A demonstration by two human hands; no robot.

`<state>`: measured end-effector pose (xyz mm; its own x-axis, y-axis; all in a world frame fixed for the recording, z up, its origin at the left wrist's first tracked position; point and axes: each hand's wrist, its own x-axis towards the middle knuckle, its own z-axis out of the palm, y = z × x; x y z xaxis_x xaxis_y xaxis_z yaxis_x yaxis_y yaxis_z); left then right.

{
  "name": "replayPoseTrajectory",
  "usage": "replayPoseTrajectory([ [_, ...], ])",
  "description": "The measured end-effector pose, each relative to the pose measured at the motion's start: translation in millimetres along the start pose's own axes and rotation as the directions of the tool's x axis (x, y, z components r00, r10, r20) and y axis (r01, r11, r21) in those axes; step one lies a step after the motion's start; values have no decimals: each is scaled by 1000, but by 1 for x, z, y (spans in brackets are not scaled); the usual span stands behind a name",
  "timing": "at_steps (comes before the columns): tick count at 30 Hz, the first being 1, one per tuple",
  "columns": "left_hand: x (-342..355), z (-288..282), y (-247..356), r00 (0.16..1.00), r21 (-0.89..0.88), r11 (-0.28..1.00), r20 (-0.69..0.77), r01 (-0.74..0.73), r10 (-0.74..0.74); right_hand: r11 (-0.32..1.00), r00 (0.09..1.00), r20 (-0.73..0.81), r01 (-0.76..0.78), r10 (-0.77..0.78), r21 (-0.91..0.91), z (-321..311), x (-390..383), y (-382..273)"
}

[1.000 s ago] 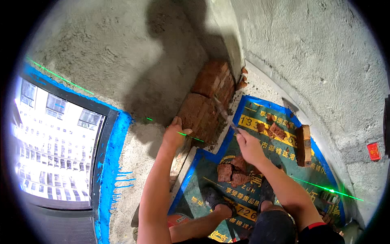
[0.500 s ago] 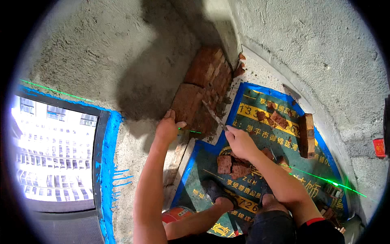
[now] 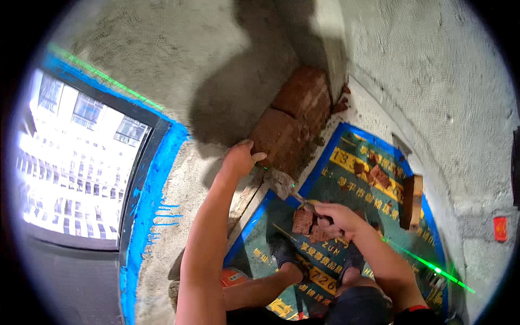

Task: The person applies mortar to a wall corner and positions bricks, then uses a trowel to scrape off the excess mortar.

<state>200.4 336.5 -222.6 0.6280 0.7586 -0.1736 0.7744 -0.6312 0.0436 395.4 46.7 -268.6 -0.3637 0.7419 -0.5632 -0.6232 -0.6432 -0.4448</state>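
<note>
Trowel (image 3: 281, 183) down from brickwork (image 3: 276, 132) side to its near end

Right hand (image 3: 341, 221): fingers closed on trowel handle, blade just beside the near end. Left hand (image 3: 240, 158): fingers on near-end upper edge, thumb toward the blade; can't tell if they're gripping. Brickwork sits against rough wall (image 3: 146, 59). Broken brick pieces (image 3: 303, 221) lie on green floor sheet (image 3: 325, 187), below the right hand. Single brick (image 3: 411, 201) near the sheet's right edge.
</note>
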Motion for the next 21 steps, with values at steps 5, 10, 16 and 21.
replayPoseTrajectory([
  [5,-89,-36,32,934,-245,966,-357,-79,-14,982,982,12,186,-186,-10,19,-46,-35],
  [10,-257,-129,119,922,-177,907,-8,-382,387,542,597,-156,549,-787,-636,54,-32,-77],
  [16,-368,-143,178,874,-272,833,-70,-481,482,144,537,-116,10,-836,-990,26,31,-83],
  [21,-379,-89,166,916,-166,928,177,-333,361,366,633,-44,388,-773,-846,53,-13,-7],
])
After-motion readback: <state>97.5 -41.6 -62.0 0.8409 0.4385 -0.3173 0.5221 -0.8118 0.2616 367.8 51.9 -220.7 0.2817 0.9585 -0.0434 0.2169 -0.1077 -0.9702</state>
